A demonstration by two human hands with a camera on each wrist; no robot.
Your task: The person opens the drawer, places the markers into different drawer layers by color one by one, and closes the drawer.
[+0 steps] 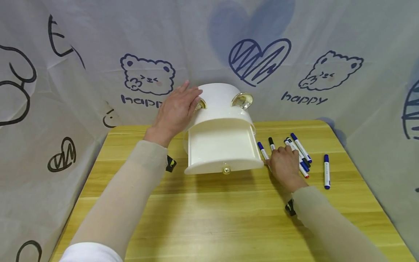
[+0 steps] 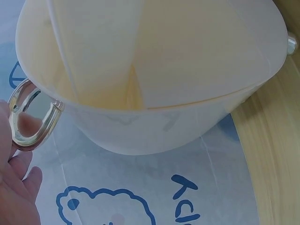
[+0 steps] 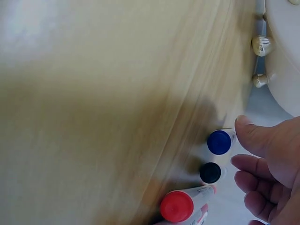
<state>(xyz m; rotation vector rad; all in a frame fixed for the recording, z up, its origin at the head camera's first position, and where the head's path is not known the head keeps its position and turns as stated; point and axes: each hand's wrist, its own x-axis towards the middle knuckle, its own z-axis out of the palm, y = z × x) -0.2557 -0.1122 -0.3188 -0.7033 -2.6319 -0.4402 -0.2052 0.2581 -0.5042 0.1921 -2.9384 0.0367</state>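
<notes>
A white rounded box (image 1: 217, 98) with gold ring handles stands at the back of the table, its drawer (image 1: 222, 143) pulled out toward me. My left hand (image 1: 178, 109) is at the box's left side and grips the gold ring handle (image 2: 35, 115); a fingertip shows through the ring. Low over the markers, my right hand (image 1: 284, 165) has its fingers bent, with a gap between thumb and fingers. In the right wrist view, the thumb tip is right at a blue-ended marker (image 3: 219, 142). Beside that one lies a black-ended marker (image 3: 210, 172), then a red-ended marker (image 3: 176, 206).
Several markers (image 1: 301, 147) lie in a loose pile beyond my right hand. A single blue-capped marker (image 1: 327, 171) lies apart at the right. The drawer's gold knob (image 1: 226, 169) faces me. A printed curtain (image 1: 203, 43) hangs behind the wooden table (image 1: 209, 225).
</notes>
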